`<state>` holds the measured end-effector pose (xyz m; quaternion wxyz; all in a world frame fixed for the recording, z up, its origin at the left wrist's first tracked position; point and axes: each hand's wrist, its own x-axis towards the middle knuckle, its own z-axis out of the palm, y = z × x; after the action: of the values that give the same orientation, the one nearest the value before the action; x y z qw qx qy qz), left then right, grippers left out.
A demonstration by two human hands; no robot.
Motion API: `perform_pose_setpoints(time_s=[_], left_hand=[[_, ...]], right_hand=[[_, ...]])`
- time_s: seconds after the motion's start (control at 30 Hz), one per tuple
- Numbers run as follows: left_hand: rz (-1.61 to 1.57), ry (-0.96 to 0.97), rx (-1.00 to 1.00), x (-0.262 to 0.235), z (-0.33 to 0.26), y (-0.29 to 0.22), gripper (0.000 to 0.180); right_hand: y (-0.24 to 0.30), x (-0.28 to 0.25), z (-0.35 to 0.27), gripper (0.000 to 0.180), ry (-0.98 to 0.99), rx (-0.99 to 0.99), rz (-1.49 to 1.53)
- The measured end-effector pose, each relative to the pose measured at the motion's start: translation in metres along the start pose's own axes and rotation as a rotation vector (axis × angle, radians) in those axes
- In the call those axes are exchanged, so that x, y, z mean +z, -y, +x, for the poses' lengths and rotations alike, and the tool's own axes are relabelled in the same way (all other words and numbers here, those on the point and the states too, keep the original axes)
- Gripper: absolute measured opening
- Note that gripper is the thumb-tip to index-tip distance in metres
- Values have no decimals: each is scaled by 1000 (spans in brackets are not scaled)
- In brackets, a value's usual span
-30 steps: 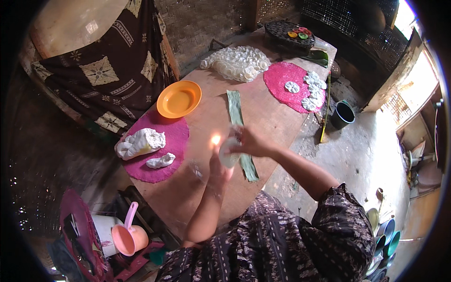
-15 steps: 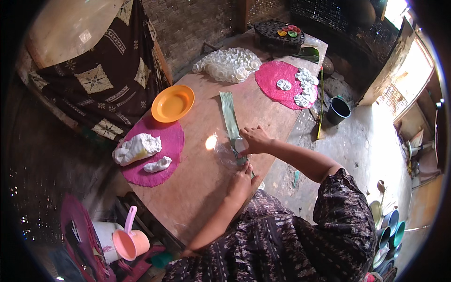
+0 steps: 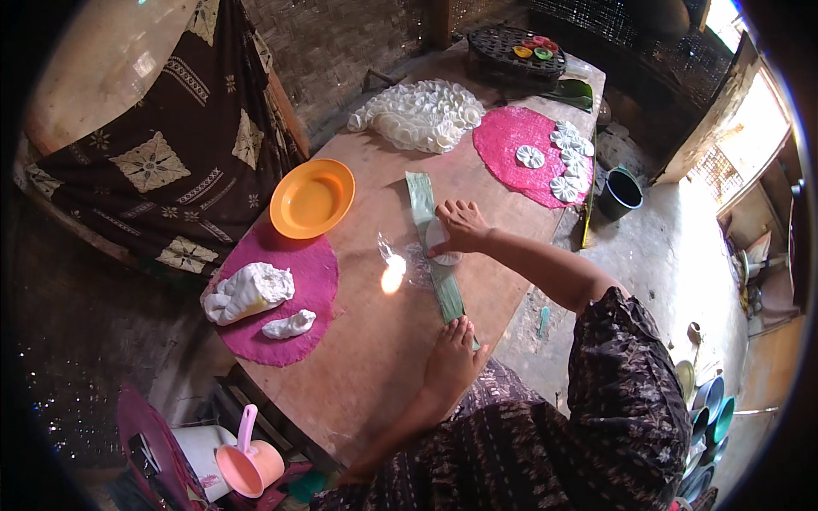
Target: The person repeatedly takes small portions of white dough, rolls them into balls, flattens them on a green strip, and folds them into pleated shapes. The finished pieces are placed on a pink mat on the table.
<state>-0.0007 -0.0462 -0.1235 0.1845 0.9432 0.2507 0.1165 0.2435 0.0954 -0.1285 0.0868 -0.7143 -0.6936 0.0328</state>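
A green leaf strip [image 3: 420, 200] lies lengthwise down the table in front of me. My left hand [image 3: 452, 358] rests on its near end, the fingers stretched out and fairly flat. Farther up the strip, a pale round flat piece [image 3: 443, 247] sits under and beside my right hand [image 3: 464, 228]. The thumb is at the near side of that piece and the fingers at its far side, which the hand partly covers. Something clear and crumpled, like thin plastic [image 3: 388, 249], lies left of the strip, beside a bright spot of light.
At left, white dough [image 3: 251, 294] lies on a magenta mat [image 3: 319, 272] near an orange plate [image 3: 313, 198]. White ruffled pieces [image 3: 417, 115] are heaped at the back. Several white flower-like pieces [image 3: 530, 157] lie on a pink mat [image 3: 503, 136]. A dark bucket [image 3: 620, 194] stands right.
My left hand has slid toward me to the strip's near end, exposing more leaf. The clear plastic looks bunched up farther left. My right hand stays at the pale round piece. The view has shifted slightly.
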Motion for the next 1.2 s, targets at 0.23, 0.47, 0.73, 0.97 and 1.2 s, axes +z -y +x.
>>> perform_pose_setpoints(time_s=[0.23, 0.47, 0.73, 0.97, 1.2], left_hand=[[-79, -76, -15, 2, 2, 1, 48], [-237, 19, -156, -12, 15, 15, 42], [-1890, -515, -285, -61, 40, 58, 34], [-1819, -538, -463, -41, 24, 34, 26], [-1566, -650, -465, -27, 16, 18, 24]], right_hand=[[-24, 4, 64, 95, -12, 106, -12], [24, -48, 55, 83, -203, 22, -47], [92, -98, -57, 43, -311, -19, 1413], [109, -75, -117, 59, -255, 256, 761], [120, -64, -131, 58, -298, 314, 771]])
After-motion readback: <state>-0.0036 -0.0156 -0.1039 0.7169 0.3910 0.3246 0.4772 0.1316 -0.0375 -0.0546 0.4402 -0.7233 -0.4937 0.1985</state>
